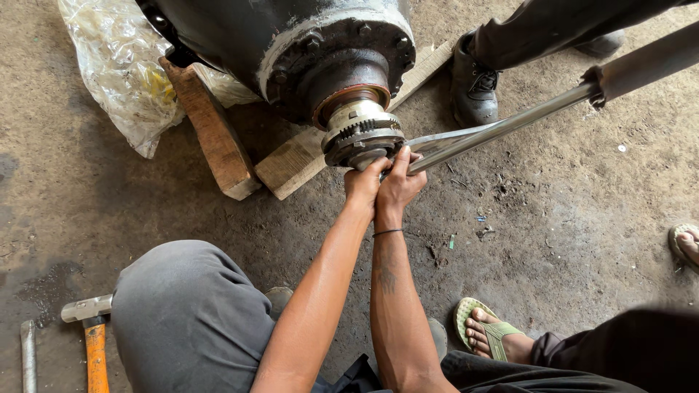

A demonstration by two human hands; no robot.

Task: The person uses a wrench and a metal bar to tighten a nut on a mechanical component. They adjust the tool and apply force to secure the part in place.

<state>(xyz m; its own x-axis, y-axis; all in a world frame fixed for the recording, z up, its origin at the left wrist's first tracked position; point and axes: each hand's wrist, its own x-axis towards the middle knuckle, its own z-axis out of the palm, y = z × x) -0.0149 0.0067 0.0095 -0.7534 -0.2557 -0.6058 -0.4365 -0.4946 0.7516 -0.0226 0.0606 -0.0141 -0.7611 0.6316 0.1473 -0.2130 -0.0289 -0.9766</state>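
Both hands pressed together at the wrench head under the toothed hub (362, 135). Left hand (364, 183) curled shut around the socket end; right hand (399, 182) beside it, touching, fingers laid flat along the wrench (466, 140), not wrapped. Hub just beyond the fingertips, on the far side, jutting from the dark housing (291, 44). Wrench long axis running right and far, bright smooth steel into a wider pipe (648, 62). Hub ridged, oily, steel-grey with a copper-coloured ring. Rough wood blocks (215, 135) under the housing, gritty floor (553, 233), orange-handled hammer (91, 327) near left.
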